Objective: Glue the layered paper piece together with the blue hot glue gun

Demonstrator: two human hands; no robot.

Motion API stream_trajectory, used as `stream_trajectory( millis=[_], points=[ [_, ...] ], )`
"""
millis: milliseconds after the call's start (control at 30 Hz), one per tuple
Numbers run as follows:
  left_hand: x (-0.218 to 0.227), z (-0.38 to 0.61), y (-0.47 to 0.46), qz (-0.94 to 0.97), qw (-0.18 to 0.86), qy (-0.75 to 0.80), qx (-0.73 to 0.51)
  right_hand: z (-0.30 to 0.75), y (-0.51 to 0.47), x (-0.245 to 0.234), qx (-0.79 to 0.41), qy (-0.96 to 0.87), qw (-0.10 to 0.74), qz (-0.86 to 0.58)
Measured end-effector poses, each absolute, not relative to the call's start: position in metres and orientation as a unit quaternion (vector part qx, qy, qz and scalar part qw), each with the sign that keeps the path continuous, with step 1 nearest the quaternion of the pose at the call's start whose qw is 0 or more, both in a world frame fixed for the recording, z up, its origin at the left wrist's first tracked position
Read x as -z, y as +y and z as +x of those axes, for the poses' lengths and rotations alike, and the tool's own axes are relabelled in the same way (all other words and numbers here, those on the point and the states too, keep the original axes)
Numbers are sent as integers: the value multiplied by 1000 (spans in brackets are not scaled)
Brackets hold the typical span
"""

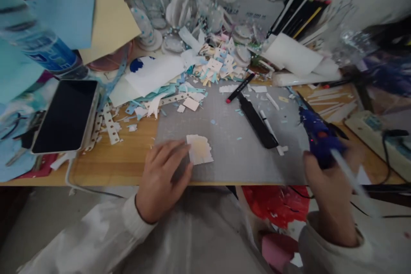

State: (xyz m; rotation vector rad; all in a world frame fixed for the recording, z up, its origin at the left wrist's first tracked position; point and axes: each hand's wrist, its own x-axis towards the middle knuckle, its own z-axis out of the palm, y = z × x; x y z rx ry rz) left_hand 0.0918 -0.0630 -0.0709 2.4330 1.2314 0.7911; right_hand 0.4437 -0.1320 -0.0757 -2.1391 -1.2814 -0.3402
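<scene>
Paper piece [199, 149], pale cream with a scalloped edge, lies flat on the grey cutting mat [231, 137] under your left hand [162, 177], fingertips pressing its edge. Your right hand [330, 188] grips a blue glue gun [316, 135], blurred, just beside a black knife [257, 122].

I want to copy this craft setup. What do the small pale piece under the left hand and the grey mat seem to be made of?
The pale piece looks like thin matte card or paper: flat, with cut edges. The grey mat seems to be a dull plastic or rubber cutting mat lying flat, though blur leaves this open.
</scene>
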Motion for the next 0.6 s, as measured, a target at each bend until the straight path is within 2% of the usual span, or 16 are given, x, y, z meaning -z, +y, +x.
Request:
stream_trajectory(
  millis=[100, 233, 467, 600],
  points=[
    [69, 94, -50, 837, 115, 477, -243, 463, -129, 86, 153, -533, 252, -793],
    [71, 98, -34, 849, 130, 480, -178, 475, -121, 97, 134, -545, 239, -792],
    [60, 101, -23, 852, 157, 477, -149, 487, -117, 90, 84, -575, 285, -762],
    [54, 103, -18, 860, 173, 461, -133, 452, -142, 70, 129, -544, 351, -751]
  ],
)
